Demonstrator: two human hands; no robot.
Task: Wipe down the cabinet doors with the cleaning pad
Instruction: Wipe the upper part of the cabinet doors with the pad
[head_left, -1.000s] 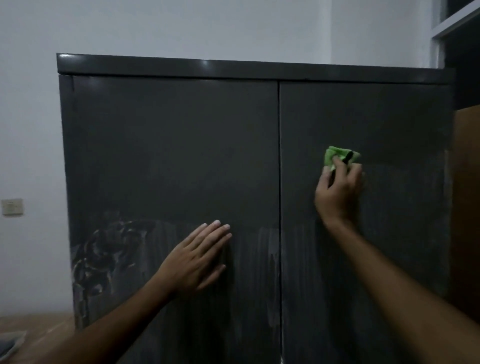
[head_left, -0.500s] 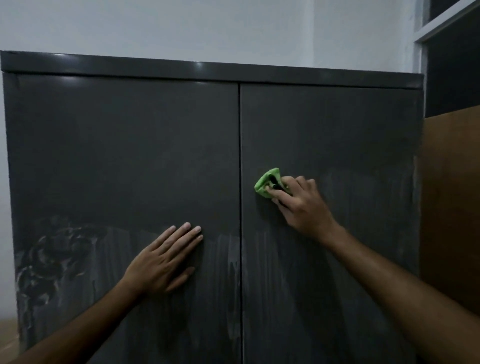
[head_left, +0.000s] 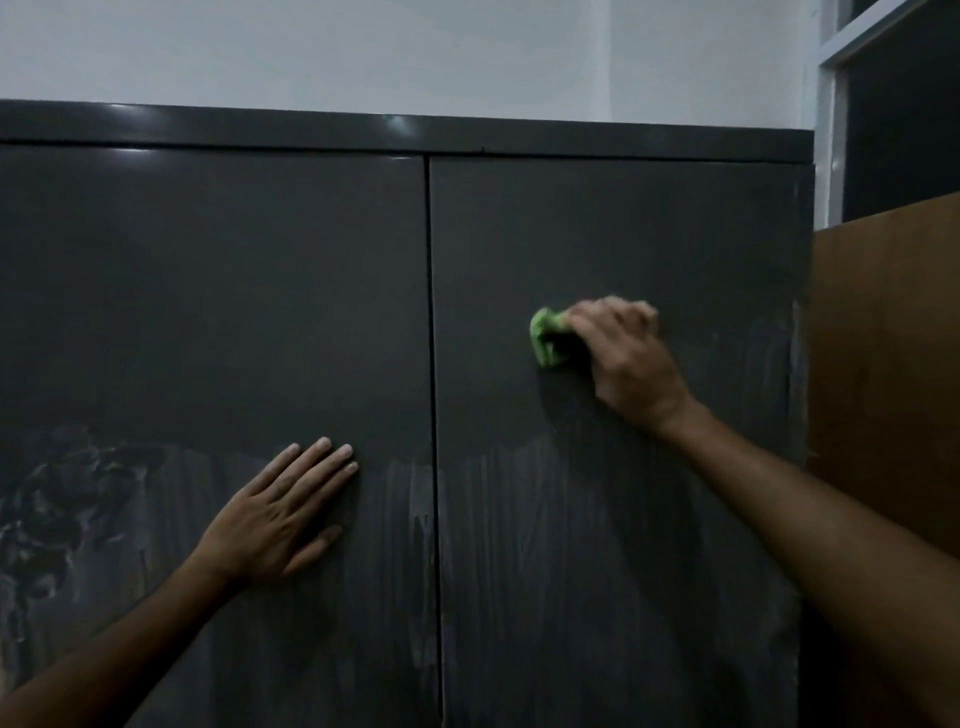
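Right hand (head_left: 626, 364) grips the green cleaning pad (head_left: 548, 338) (bunched) against the right door (head_left: 623, 234); left hand (head_left: 275, 519) flat, fingers together.

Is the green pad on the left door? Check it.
No, the right hand presses the green pad against the right door; the left hand lies flat on the left door.

Cleaning pad (head_left: 545, 340): green, crumpled, pressed flat against the right door at mid-height, partly covered on its right side.
Left door (head_left: 218, 312): dark grey, glossy, shut; upper part even, lower part filmed with pale vertical streaks and a smeared patch at the lower left.
Right door (head_left: 623, 234): dark grey, shut; upper part even, pale streaks across the lower part and right edge.
Door seam (head_left: 432, 312): narrow vertical gap.
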